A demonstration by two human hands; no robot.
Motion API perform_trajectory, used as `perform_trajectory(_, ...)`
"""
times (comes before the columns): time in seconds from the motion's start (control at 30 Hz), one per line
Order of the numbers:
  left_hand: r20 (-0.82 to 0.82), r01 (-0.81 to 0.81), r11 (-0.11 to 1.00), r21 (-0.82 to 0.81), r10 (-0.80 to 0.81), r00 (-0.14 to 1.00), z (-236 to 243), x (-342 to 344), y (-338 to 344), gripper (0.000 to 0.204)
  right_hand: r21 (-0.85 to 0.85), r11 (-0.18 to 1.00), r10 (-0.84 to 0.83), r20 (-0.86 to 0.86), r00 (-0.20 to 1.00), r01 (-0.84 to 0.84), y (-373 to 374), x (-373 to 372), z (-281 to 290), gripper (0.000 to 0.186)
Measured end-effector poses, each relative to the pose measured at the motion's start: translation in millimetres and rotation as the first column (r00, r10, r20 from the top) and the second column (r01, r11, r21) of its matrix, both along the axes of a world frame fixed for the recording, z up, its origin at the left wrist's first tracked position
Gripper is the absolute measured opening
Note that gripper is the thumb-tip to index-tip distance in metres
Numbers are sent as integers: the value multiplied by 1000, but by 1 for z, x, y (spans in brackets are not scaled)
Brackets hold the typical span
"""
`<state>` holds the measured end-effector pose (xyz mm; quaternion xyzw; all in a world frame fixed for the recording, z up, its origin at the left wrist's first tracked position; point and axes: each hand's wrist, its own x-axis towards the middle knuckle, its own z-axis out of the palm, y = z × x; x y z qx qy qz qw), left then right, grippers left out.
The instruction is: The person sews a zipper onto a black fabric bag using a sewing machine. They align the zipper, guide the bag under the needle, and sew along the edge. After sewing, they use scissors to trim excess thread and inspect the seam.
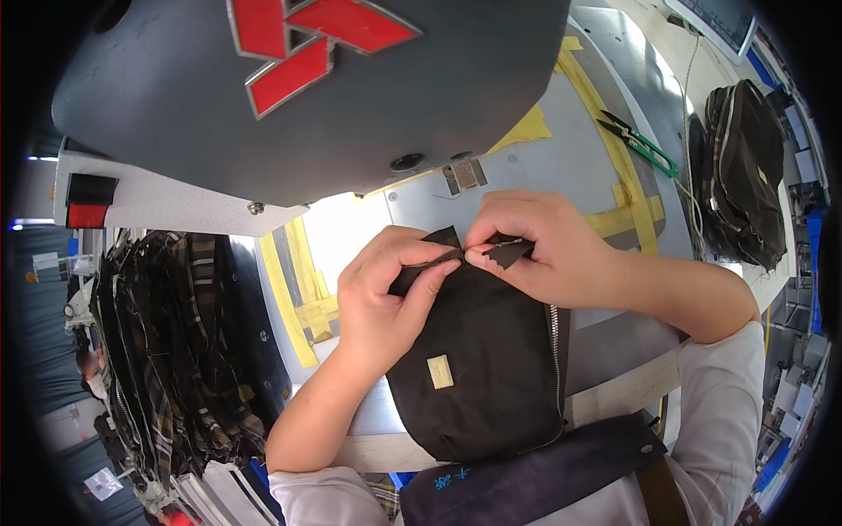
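Observation:
A dark brown fabric bag piece (478, 368) lies over the table's near edge, with a metal zipper along its right side and a small cream patch on its front. My left hand (390, 294) pinches the folded top edge of this piece between thumb and fingers. Close beside it, my right hand (535, 245) is closed on a dark fabric end at the same edge. The two sets of fingertips almost touch. What lies folded inside the fingers is partly hidden.
A grey sewing machine head (307, 114) with red shapes overhangs the metal bed, which carries yellow tape (624, 184). Green-handled thread snips (645, 149) lie at the right. Beyond them stands a dark zipped bag (744, 175). Many plaid-lined dark pieces (175, 333) hang at the left.

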<state>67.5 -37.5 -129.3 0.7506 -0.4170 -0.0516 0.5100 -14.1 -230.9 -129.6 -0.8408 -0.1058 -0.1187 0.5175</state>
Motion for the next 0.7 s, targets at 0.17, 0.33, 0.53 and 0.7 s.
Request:
perform_trajectory(0.17, -32, 7, 1000, -18, -8, 999, -1, 1, 0, 17, 146, 989, 23, -231, 973, 12, 0, -3, -1, 10)
perform_trajectory(0.33, -67, 42, 999, -12, -43, 997, 2, -1, -2, 16, 331, 942, 106, -460, 881, 60, -3, 6, 14, 16)
perform_trajectory(0.53, -119, -22, 1000, 5, 23, 993, -1, 0, -5, 14, 324, 937, 22, -438, 899, 135, -3, 7, 5, 22)
perform_trajectory(0.7, -210, -39, 999, -34, 31, 977, -2, 4, 0, 14, 273, 954, -72, -192, 979, 123, -7, -5, -2, 23)
